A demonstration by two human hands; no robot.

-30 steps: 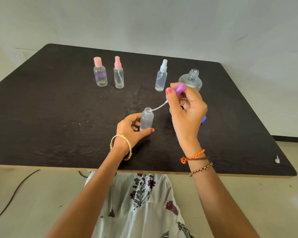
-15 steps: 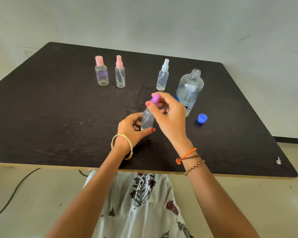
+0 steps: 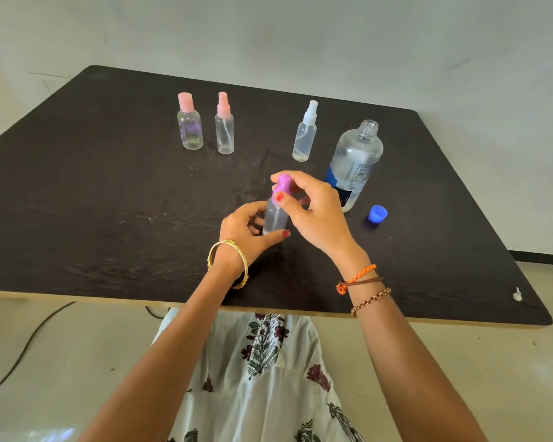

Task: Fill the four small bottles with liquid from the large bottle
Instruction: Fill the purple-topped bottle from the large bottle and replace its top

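My left hand [image 3: 246,232] grips a small clear bottle [image 3: 274,216] standing on the dark table [image 3: 109,199]. My right hand [image 3: 313,208] pinches the purple spray cap [image 3: 283,184] that sits on the bottle's neck. The large clear bottle [image 3: 355,161] stands open to the right, its blue cap [image 3: 377,214] lying beside it. Three small bottles stand at the back: one with a pink flip cap [image 3: 190,122], one with a pink sprayer [image 3: 224,124], one with a white sprayer [image 3: 305,132].
The table's near edge runs just below my wrists. A white speck [image 3: 517,295] lies at the front right corner. A black cable [image 3: 23,349] trails on the floor at the left. A pale wall stands behind the table.
My right hand brought the purple spray cap down from beside the large bottle, slid its tube into the small bottle and set the cap on the neck. The left hand kept hold.
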